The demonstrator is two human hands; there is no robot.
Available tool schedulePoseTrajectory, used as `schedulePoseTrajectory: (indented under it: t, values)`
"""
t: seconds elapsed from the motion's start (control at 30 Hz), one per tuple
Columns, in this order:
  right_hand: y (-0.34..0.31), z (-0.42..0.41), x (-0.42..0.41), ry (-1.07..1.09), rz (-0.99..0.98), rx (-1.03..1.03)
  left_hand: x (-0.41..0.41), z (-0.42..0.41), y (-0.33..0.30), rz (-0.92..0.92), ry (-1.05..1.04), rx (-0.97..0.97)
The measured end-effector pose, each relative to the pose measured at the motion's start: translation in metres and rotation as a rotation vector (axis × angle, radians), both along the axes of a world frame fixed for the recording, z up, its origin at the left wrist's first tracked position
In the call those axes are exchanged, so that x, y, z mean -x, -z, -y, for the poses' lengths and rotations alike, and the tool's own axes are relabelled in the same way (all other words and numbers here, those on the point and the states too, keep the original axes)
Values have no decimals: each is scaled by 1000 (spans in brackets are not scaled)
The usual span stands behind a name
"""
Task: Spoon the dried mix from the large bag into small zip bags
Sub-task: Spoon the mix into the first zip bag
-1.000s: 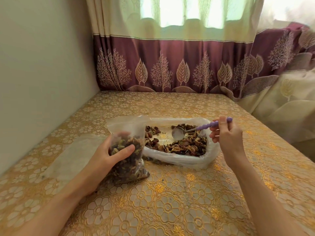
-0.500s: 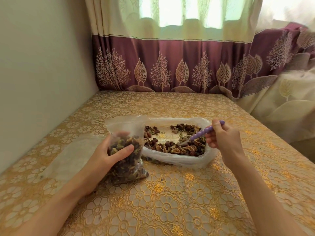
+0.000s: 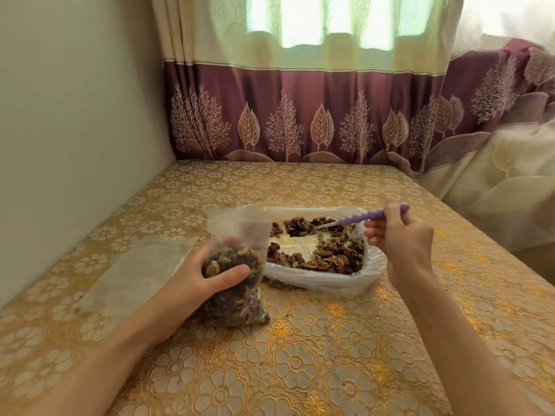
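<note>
Our left hand (image 3: 195, 283) grips the upright small zip bag (image 3: 237, 265) beside the large bag (image 3: 324, 280), while our right hand (image 3: 402, 244) pinches the purple spoon (image 3: 366, 218), its handle pointing up-right and its bowl down-left into the mix (image 3: 333, 253)

I cannot see the bowl of the spoon (image 3: 372, 217): past my right hand's (image 3: 401, 241) fingers (image 3: 375, 232) the purple handle runs down into the dried mix (image 3: 333, 253) and its tip is lost there. My left hand's (image 3: 192, 280) fingers wrap behind the small zip bag (image 3: 237, 265), so only the thumb shows in front. Both forearms are cut off by the bottom edge. Beyond my left fingers a flat clear sheet (image 3: 129, 271) lies blurred; I cannot tell what it is.
</note>
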State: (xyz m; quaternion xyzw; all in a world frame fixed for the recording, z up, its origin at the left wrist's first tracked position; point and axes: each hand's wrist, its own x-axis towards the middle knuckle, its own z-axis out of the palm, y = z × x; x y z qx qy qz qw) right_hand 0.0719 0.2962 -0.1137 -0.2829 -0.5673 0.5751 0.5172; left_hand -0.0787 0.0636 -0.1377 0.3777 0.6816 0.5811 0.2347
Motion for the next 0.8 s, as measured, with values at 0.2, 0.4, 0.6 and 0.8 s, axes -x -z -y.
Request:
schedulePoseTrajectory:
  t: [0.2,0.4,0.6,0.8]
  values:
    - [-19,22,6,-42,-137,-6,0,-1,0,-16,36,32]
    - [-32,45,8,-146,-178,-33,-2,0,-2,-36,42,46]
    - [-34,68,12,-278,-175,-194,-1,-1,0,29,63,7]
    - [-35,71,12,-394,-222,-215,-3,1,-2,75,111,-70]
